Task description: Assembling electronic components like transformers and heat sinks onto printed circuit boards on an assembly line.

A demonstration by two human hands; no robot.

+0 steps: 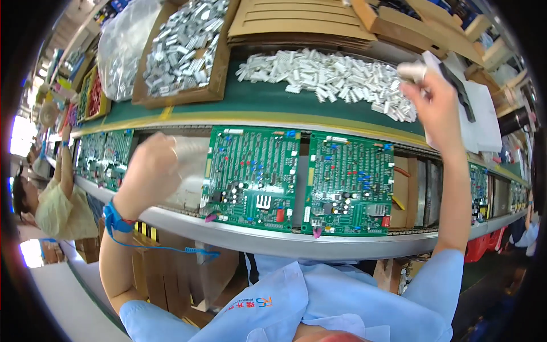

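My left hand (152, 168) hovers above the conveyor, left of a green circuit board (250, 176). Motion smears its fingers, so I cannot make out whether it holds anything. A blue wrist strap (115, 220) with a coiled cord circles that wrist. My right hand (436, 102) is raised at the right end of a heap of white ribbed parts (336, 74). Its thumb and a finger with a pale covering look apart, slightly blurred, and nothing shows between them. A second green board (350, 185) lies beside the first; one carries a white comb-shaped part, the other a grey one.
Beyond the conveyor's metal rail (319, 241), a carton (215, 85) of grey metal parts stands on the green bench (253, 102). Flat cardboard (296, 20) is stacked behind. White papers (481, 108) lie right. More boards (104, 157) sit along the left, where another person (54, 205) works.
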